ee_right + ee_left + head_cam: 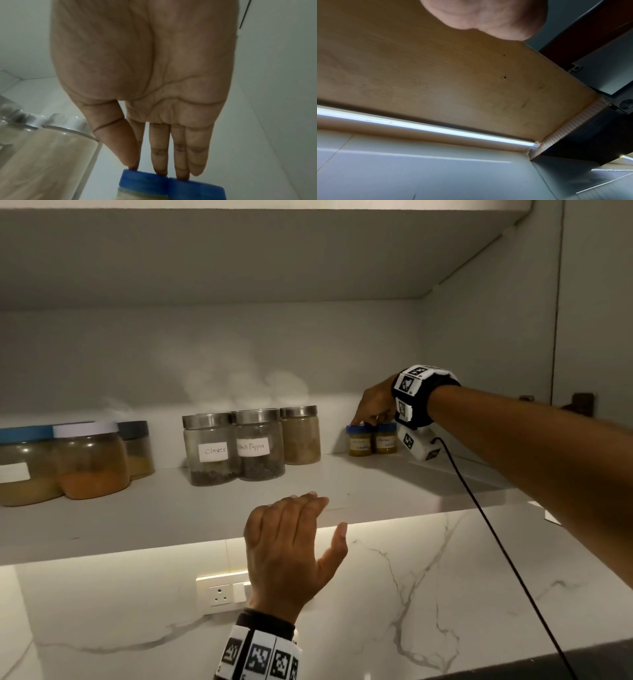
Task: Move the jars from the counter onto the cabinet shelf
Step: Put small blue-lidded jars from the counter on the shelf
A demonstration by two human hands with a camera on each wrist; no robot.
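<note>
Right hand: fingers straight, tips resting on the blue lids of two small jars.
Small jars: standing together on the cabinet shelf, right of the steel-lidded jars.
Left hand: spread flat, holding nothing, hovering before the shelf's front edge.

Head view faces the shelf; right wrist looks closely at it, left from underneath.

Both hands flat, fingers straight.
</note>
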